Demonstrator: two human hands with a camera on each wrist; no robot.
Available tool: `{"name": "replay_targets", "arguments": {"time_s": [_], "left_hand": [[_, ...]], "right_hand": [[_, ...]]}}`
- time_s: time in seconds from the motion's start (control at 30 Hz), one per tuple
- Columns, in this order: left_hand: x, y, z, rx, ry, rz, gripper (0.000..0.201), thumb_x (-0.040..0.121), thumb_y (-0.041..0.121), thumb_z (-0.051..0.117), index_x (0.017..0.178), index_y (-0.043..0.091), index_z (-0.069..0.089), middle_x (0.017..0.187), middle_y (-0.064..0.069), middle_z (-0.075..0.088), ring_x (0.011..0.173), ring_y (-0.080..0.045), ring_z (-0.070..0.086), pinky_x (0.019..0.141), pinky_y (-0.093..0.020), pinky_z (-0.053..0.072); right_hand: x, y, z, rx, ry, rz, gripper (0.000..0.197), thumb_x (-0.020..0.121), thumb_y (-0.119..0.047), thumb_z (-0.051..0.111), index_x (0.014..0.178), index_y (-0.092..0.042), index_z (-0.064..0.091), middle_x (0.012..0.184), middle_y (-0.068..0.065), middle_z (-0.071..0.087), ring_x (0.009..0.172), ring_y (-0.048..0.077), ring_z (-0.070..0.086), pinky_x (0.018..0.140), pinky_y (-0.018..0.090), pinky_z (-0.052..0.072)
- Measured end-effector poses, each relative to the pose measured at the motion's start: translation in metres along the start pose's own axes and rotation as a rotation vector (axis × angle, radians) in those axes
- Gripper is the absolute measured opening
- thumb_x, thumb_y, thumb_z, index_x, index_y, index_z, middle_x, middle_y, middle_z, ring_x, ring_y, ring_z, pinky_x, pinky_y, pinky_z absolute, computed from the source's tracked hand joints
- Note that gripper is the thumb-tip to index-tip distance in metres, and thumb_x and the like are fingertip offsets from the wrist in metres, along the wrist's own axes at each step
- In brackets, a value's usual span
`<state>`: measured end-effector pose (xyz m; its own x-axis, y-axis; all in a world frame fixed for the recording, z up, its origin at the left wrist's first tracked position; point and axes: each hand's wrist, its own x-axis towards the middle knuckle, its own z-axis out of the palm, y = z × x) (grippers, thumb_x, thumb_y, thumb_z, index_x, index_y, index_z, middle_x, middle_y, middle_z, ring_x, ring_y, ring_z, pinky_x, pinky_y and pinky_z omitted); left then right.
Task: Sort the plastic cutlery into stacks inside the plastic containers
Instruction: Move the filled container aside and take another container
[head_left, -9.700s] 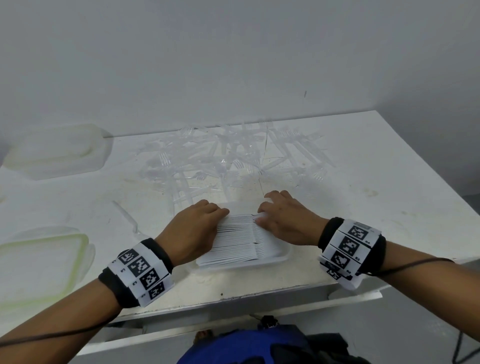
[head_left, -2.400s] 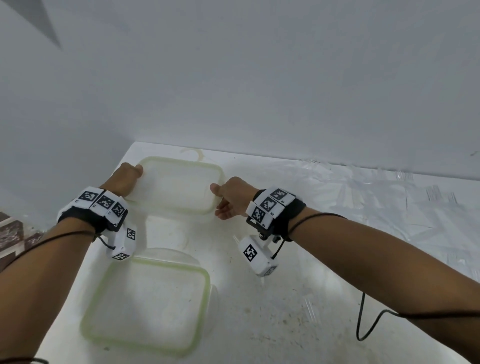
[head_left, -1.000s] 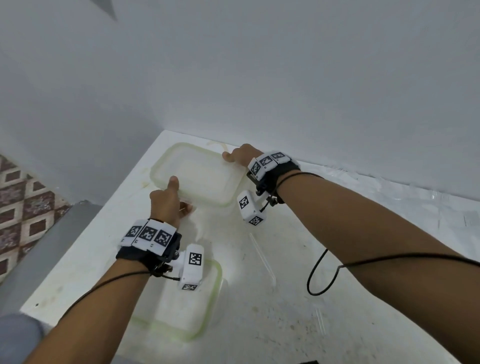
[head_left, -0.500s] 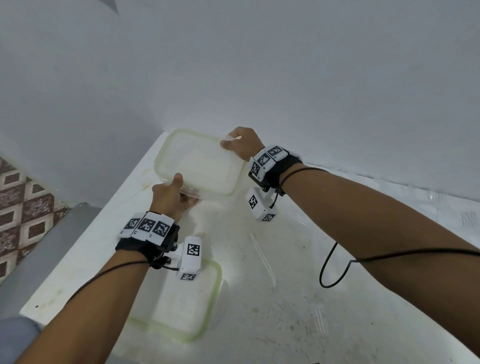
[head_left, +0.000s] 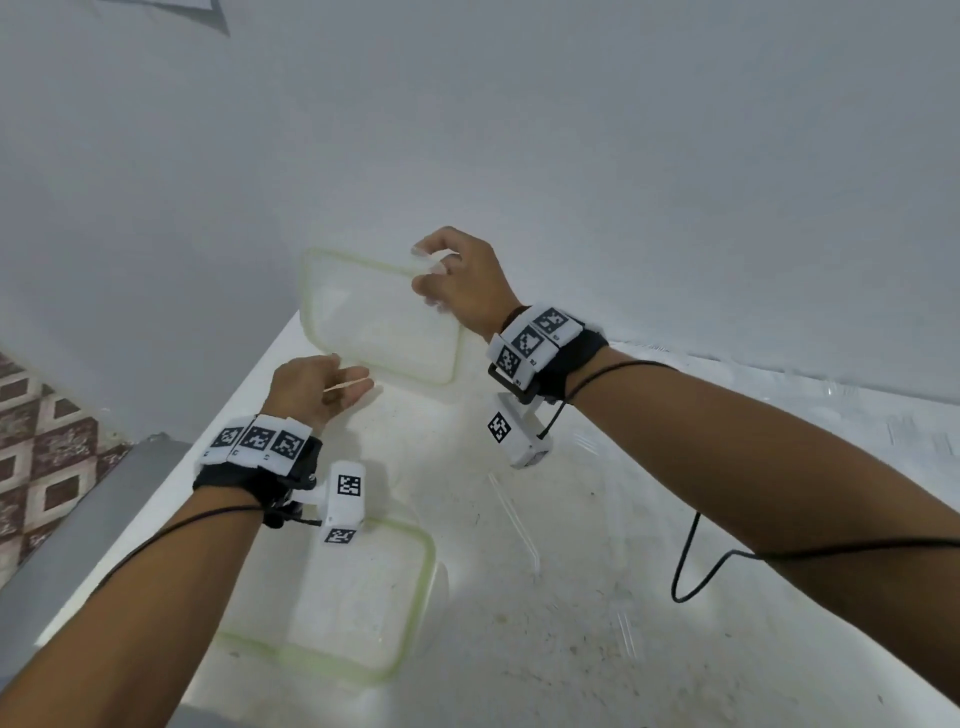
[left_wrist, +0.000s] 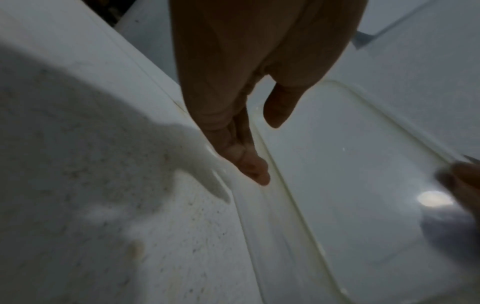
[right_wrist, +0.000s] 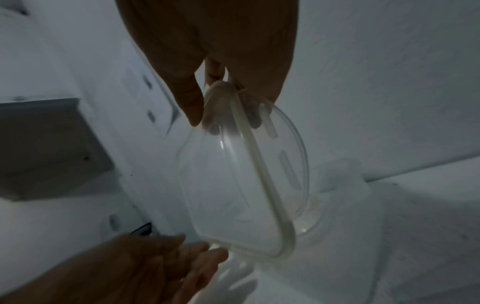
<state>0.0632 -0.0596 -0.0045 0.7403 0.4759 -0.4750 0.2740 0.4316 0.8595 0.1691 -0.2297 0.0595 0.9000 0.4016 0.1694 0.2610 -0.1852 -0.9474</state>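
lid (head_left: 382, 317): far corner hidden by right hand (head_left: 465, 283) | lower container (head_left: 363, 597): partly behind left forearm | left hand (right_wrist: 145, 265): blurred in right wrist view | table (head_left: 597, 597): clear cutlery too faint

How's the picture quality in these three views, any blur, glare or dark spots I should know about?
Head view: evenly lit and fairly sharp, with wide-angle bending at the table edges. Left wrist view: dim; the left hand is a dark silhouette casting a soft shadow, with a glare spot on the lid. Right wrist view: dim and motion-blurred; the right hand is backlit.
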Motion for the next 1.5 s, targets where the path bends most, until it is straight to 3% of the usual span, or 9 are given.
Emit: {"name": "replay_targets", "arguments": {"time_s": [0.17, 0.3, 0.47, 0.67, 0.8, 0.97, 1.07, 1.23, 1.5], "left_hand": [[0.002, 0.015, -0.028, -0.192, -0.037, -0.08, 0.044, 0.103, 0.034, 0.029, 0.102, -0.005, 0.05, 0.106, -0.031, 0.06, 0.088, -0.042, 0.065, 0.066, -0.04, 0.057], [0.005, 0.017, -0.056, -0.266, -0.007, -0.11, 0.053, 0.099, 0.046, 0.036, 0.112, -0.005, 0.047, 0.103, -0.032, 0.059, 0.095, -0.045, 0.062, 0.08, -0.048, 0.057], [0.019, 0.017, -0.07, 0.459, 0.107, -0.069, 0.013, 0.092, 0.011, 0.059, 0.098, 0.0, 0.057, 0.088, -0.015, 0.058, 0.069, -0.028, 0.057, 0.043, -0.034, 0.056], [0.034, 0.019, -0.063, 0.984, 0.098, -0.045, 0.012, 0.083, 0.005, 0.058, 0.08, -0.007, 0.06, 0.074, -0.022, 0.062, 0.062, -0.03, 0.056, 0.071, -0.041, 0.054], [0.04, 0.018, -0.051, 1.254, 0.093, -0.019, 0.023, 0.07, 0.004, 0.054, 0.051, 0.0, 0.044, 0.053, -0.017, 0.053, 0.051, -0.027, 0.048, 0.058, -0.028, 0.039], [0.058, 0.029, -0.033, 1.275, 0.199, 0.104, 0.03, 0.086, 0.021, 0.053, 0.094, -0.008, 0.06, 0.094, -0.029, 0.065, 0.09, -0.042, 0.064, 0.081, -0.041, 0.049], [0.075, 0.042, -0.013, 1.097, 0.118, 0.189, 0.027, 0.094, 0.02, 0.048, 0.099, -0.004, 0.059, 0.108, -0.027, 0.062, 0.091, -0.039, 0.061, 0.085, -0.046, 0.051], [0.077, 0.046, 0.026, 0.59, -0.041, 0.029, 0.018, 0.097, 0.027, 0.05, 0.098, 0.009, 0.052, 0.095, -0.01, 0.056, 0.069, -0.02, 0.049, 0.066, -0.032, 0.047], [0.045, 0.056, 0.045, 0.603, -0.016, 0.169, 0.026, 0.095, 0.03, 0.05, 0.108, 0.007, 0.05, 0.109, -0.014, 0.057, 0.069, -0.02, 0.048, 0.067, -0.032, 0.049]], "right_hand": [[-0.05, -0.01, 0.023, -0.255, -0.173, -0.239, 0.027, 0.074, -0.001, 0.068, 0.097, -0.012, 0.059, 0.064, -0.001, 0.058, 0.056, 0.01, 0.05, 0.058, 0.015, 0.04], [-0.086, 0.013, 0.039, -0.46, -0.316, -0.354, 0.029, 0.077, -0.003, 0.062, 0.105, -0.01, 0.058, 0.081, 0.008, 0.056, 0.071, 0.022, 0.051, 0.067, 0.032, 0.042], [-0.113, 0.034, 0.046, -0.741, -0.563, -0.377, 0.029, 0.087, -0.01, 0.06, 0.114, -0.015, 0.052, 0.095, 0.007, 0.051, 0.086, 0.024, 0.048, 0.074, 0.037, 0.044], [-0.122, 0.051, 0.048, -0.832, -0.721, -0.319, 0.029, 0.09, -0.01, 0.06, 0.117, -0.014, 0.05, 0.099, 0.007, 0.049, 0.091, 0.026, 0.05, 0.073, 0.037, 0.045], [-0.121, 0.055, 0.051, -0.816, -0.778, -0.247, 0.025, 0.092, -0.016, 0.061, 0.116, -0.013, 0.054, 0.104, 0.007, 0.056, 0.093, 0.023, 0.052, 0.076, 0.035, 0.045], [-0.088, 0.049, 0.023, -0.512, -0.144, -0.031, 0.009, 0.088, -0.019, 0.054, 0.08, -0.015, 0.056, 0.074, 0.0, 0.06, 0.07, 0.022, 0.055, 0.068, 0.04, 0.051], [-0.058, 0.056, -0.002, -0.313, 0.282, 0.243, 0.026, 0.086, -0.018, 0.054, 0.11, -0.009, 0.05, 0.105, 0.009, 0.055, 0.097, 0.026, 0.051, 0.083, 0.037, 0.043], [-0.03, 0.062, -0.02, 0.138, 0.021, 0.715, 0.046, 0.091, -0.041, 0.06, 0.113, -0.002, 0.051, 0.092, 0.008, 0.047, 0.078, 0.025, 0.052, 0.072, 0.035, 0.049], [-0.044, 0.03, -0.046, 0.131, 0.0, 0.58, 0.063, 0.093, -0.042, 0.058, 0.126, 0.011, 0.051, 0.081, 0.004, 0.042, 0.085, 0.022, 0.049, 0.087, 0.04, 0.052]]}}
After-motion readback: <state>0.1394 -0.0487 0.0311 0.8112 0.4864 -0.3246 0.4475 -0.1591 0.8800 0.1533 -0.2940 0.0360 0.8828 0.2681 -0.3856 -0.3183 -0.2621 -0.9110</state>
